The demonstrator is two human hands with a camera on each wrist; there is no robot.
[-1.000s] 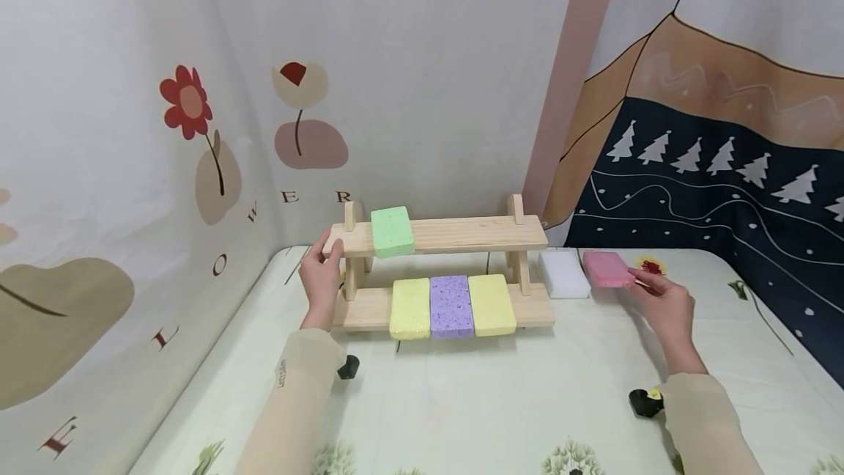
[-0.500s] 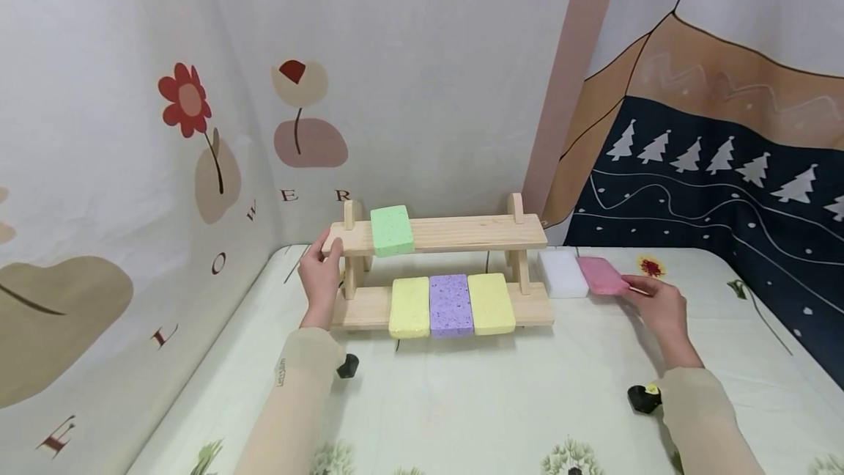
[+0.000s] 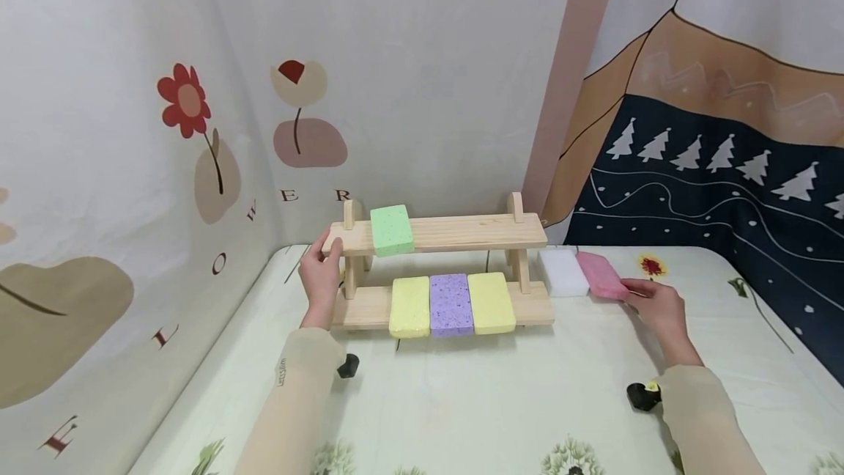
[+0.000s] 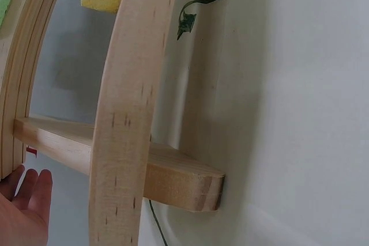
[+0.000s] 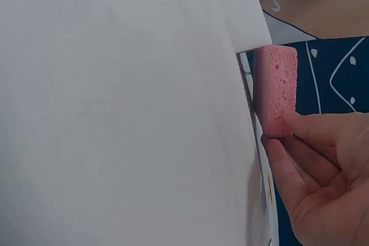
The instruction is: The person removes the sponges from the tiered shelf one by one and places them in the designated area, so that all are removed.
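A two-tier wooden shelf (image 3: 475,232) stands at the back of the table. On its top plank lies a green sponge (image 3: 392,229). The lower plank carries a yellow sponge (image 3: 409,306), a purple sponge (image 3: 450,304) and a second yellow sponge (image 3: 491,303). My left hand (image 3: 326,242) holds the top plank's left end, thumb on its front; its fingers (image 4: 26,200) show beside the plank (image 4: 127,113). Right of the shelf a white sponge (image 3: 563,272) lies on the table. My right hand (image 3: 631,286) pinches the near end of a pink sponge (image 3: 598,274), (image 5: 275,87), which lies against the white one.
Printed cloth walls close in the table at the left, back and right. The pale tablecloth (image 3: 501,394) stretches from the shelf to the front edge. Black wrist cameras (image 3: 347,366), (image 3: 642,396) sit on both sleeves.
My right hand has slid the pink sponge leftward until it lies against the white sponge. The left hand and the shelf have not moved.
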